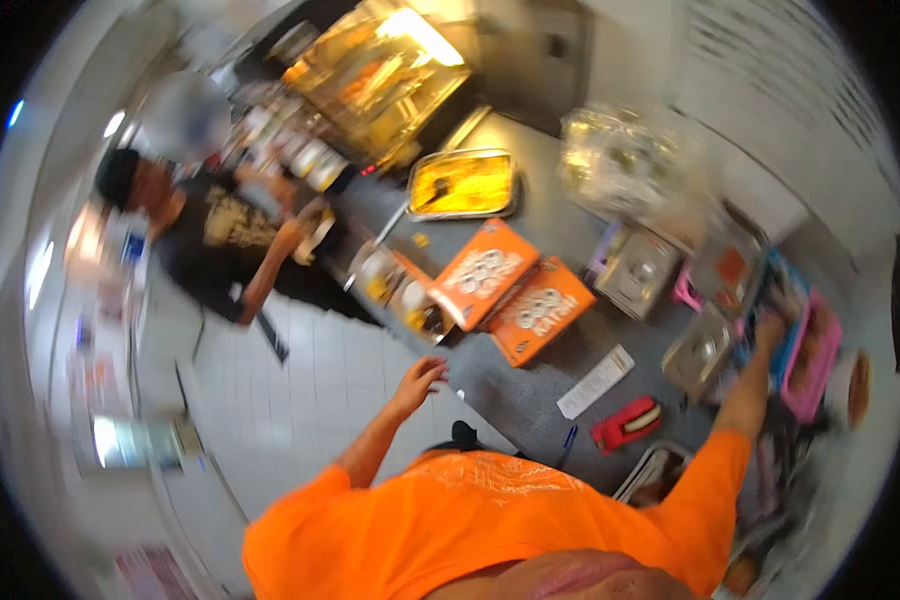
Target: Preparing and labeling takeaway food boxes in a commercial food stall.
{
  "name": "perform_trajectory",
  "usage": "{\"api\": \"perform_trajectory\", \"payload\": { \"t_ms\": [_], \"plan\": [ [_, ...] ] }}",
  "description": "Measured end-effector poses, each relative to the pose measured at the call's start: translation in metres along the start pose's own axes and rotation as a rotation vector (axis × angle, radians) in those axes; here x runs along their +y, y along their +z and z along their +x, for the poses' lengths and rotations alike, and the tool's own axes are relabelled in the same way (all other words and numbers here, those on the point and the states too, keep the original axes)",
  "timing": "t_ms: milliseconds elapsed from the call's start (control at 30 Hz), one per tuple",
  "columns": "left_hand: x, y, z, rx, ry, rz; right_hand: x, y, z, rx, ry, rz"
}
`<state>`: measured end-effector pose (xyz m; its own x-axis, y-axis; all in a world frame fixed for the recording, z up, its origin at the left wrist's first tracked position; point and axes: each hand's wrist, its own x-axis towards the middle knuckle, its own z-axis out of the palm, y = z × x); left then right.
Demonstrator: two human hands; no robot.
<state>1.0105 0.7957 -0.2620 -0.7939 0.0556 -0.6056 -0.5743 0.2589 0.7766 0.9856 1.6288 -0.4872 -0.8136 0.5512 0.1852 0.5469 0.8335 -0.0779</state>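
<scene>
My left hand (420,385) hovers at the counter's near edge, its fingers apart and nothing in it. My right hand (771,330) reaches into a blue basket (778,264) at the right; its fingertips are blurred, and whether they hold something cannot be told. Beside it lies a pink basket (811,356) with brownish items. Left of my right hand stand lidded metal containers (697,349). Two orange printed cardboard boxes (544,311) lie mid-counter, one partly over the other, next to an open box of small cups and food (412,300).
A metal tray of yellow food (461,184) stands behind the boxes, near a lit glass food warmer (379,75). A printed slip (596,381), a pen (568,442) and a red stapler-like object (626,425) lie nearer. A co-worker in black (225,232) stands at the left.
</scene>
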Motion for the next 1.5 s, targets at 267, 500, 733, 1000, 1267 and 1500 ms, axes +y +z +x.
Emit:
{"api": "perform_trajectory", "payload": {
  "t_ms": [267,500,733,1000,1267,1500],
  "plan": [
    [-0.057,-0.048,-0.026,0.058,0.030,0.112,-0.053,-0.088,0.034,0.100,0.444,0.878],
    [-0.142,-0.125,-0.006,0.099,-0.268,-0.130,-0.407,-0.400,-0.006,-0.174,-0.402,1.157],
    [-0.188,-0.222,0.047,0.103,-0.261,-0.349,-0.816,-0.416,-0.098,-0.777,-0.857,1.033],
    [-0.234,-0.372,0.045,0.487,-0.260,-0.546,-1.161,-0.262,-0.109,-0.709,-0.522,1.203],
    [-0.275,-0.395,0.024,0.616,-0.420,-0.697,-1.332,-0.209,-0.055,-0.935,-0.359,1.227],
    [-0.223,-0.381,0.090,0.304,-0.193,-0.523,-1.293,-0.330,-0.112,-1.111,-0.433,1.467]
  ]
}}
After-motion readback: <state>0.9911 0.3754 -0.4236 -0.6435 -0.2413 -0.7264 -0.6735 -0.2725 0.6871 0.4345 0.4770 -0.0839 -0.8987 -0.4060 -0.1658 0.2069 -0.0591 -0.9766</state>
